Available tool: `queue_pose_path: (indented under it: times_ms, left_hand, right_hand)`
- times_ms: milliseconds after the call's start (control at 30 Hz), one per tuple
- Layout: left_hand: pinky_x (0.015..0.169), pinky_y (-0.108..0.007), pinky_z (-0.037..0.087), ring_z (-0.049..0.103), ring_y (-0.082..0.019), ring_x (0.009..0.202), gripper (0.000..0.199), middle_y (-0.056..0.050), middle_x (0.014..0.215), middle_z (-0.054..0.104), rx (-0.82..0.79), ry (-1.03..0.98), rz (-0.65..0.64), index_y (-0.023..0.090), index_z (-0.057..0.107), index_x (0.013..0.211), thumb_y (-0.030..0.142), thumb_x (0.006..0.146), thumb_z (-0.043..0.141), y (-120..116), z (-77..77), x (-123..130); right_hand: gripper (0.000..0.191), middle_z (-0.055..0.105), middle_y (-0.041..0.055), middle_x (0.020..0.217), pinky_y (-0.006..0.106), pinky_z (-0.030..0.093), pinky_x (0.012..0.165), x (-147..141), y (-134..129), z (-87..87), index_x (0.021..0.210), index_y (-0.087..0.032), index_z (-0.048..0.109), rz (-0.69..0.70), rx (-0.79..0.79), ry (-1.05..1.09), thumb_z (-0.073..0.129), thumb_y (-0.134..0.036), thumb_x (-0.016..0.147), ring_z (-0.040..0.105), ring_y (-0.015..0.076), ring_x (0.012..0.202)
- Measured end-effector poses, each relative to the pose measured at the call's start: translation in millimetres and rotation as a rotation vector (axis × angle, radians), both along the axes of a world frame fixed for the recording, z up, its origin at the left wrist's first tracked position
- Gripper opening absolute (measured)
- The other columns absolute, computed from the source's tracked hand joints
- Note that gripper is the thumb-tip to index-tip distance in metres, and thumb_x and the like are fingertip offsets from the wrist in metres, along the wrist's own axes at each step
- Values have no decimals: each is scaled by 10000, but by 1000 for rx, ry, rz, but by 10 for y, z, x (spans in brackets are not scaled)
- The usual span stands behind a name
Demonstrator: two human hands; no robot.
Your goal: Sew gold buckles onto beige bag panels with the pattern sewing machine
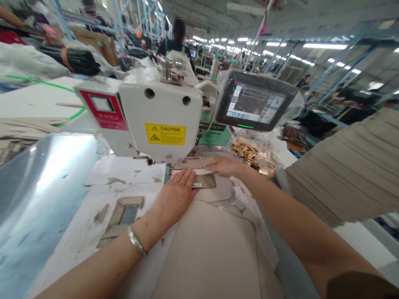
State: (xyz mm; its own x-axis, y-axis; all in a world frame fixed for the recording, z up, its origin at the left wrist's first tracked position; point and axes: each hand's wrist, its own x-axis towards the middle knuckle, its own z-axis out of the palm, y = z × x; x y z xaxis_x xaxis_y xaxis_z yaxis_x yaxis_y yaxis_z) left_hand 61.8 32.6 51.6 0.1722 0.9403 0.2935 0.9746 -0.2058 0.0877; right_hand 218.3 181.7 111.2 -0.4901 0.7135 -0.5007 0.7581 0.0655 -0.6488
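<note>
My left hand (178,195) lies flat, fingers stretched forward, on a metal clamp plate (205,181) with a window in it, under the head of a white sewing machine (162,112). At the far edge of that plate, my right hand (226,166) has its fingers closed on the end of a beige strip (199,163) of leather-like material. Below the hands a large beige panel (212,245) spreads toward me, its far part under the plate. The machine's needle area is hidden behind its head.
A control screen (255,101) stands at the machine's right, above a bag of gold-coloured metal pieces (252,155). Stacked beige panels (346,166) rise at the right. A cut beige frame (123,218) lies left of my wrist, beside a shiny metal table (40,199).
</note>
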Motion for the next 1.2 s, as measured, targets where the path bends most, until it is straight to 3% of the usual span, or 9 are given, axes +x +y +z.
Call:
queue_pose_path:
  times_ms: [133, 300, 400, 500, 600, 833, 1067, 1133, 1200]
  left_hand:
    - [1109, -438, 405, 501, -297, 1325, 490, -179, 1425, 540, 0, 9, -25, 54, 508, 1366, 289, 936, 505, 54, -1, 73]
    - [1062, -463, 429, 539, -304, 1251, 468, -176, 1358, 592, 32, -23, -66, 77, 545, 1326, 330, 933, 509, 81, 22, 65]
    - [1038, -471, 440, 554, -308, 1207, 452, -169, 1300, 622, 39, -43, -82, 90, 568, 1295, 349, 930, 509, 98, 34, 34]
    - [1022, -470, 439, 548, -316, 1197, 461, -169, 1298, 616, 49, -45, -94, 88, 564, 1297, 359, 929, 502, 102, 33, 20]
    - [1009, -461, 434, 543, -318, 1182, 470, -168, 1301, 610, 48, -24, -88, 85, 550, 1313, 363, 943, 468, 94, 27, 25]
    - [989, -470, 427, 530, -332, 1171, 496, -179, 1295, 608, 55, -1, -96, 60, 541, 1323, 375, 954, 439, 95, 12, 25]
    - [981, -463, 425, 537, -335, 1161, 478, -180, 1278, 615, 50, 8, -96, 63, 555, 1299, 373, 950, 449, 102, 20, 28]
    - [975, -461, 427, 542, -334, 1149, 478, -177, 1272, 618, 49, 16, -96, 63, 552, 1299, 374, 950, 449, 100, 25, 30]
    - [972, -457, 427, 543, -330, 1141, 479, -170, 1276, 616, 52, 21, -96, 65, 542, 1307, 372, 953, 442, 97, 28, 28]
  right_hand:
    - [270, 358, -92, 436, 165, 196, 361, -13, -23, -9, 720, -188, 512, 22, 37, -41, 626, -369, 885, 296, 47, 371]
    - [194, 498, -58, 468, 176, 298, 392, 86, 2, -77, 782, -166, 597, 11, 216, -55, 634, -333, 874, 422, 66, 391]
    - [230, 566, -14, 474, 187, 352, 427, 127, 36, -51, 692, -140, 622, 38, 315, -140, 656, -314, 838, 481, 80, 410]
    - [343, 576, 20, 439, 202, 362, 412, 103, 50, 24, 565, -135, 607, 84, 275, -242, 634, -336, 842, 457, 83, 373]
    - [318, 601, 24, 456, 201, 361, 399, 58, 48, 61, 554, -138, 597, 89, 203, -253, 632, -277, 838, 445, 78, 365]
    - [352, 573, -8, 505, 167, 291, 373, 86, 37, -39, 597, -135, 578, 19, 117, -180, 690, -375, 828, 426, 54, 402]
    - [173, 655, 38, 613, 191, 417, 492, -5, -66, 55, 702, -137, 687, 96, 480, -337, 690, -274, 807, 628, 155, 639]
    - [168, 612, 17, 538, 179, 443, 494, -20, -85, 90, 671, -139, 655, 25, 417, -276, 694, -229, 808, 625, 145, 596]
    - [226, 559, -11, 473, 169, 473, 488, -11, -93, 126, 615, -143, 590, -79, 240, -117, 718, -175, 799, 585, 113, 506]
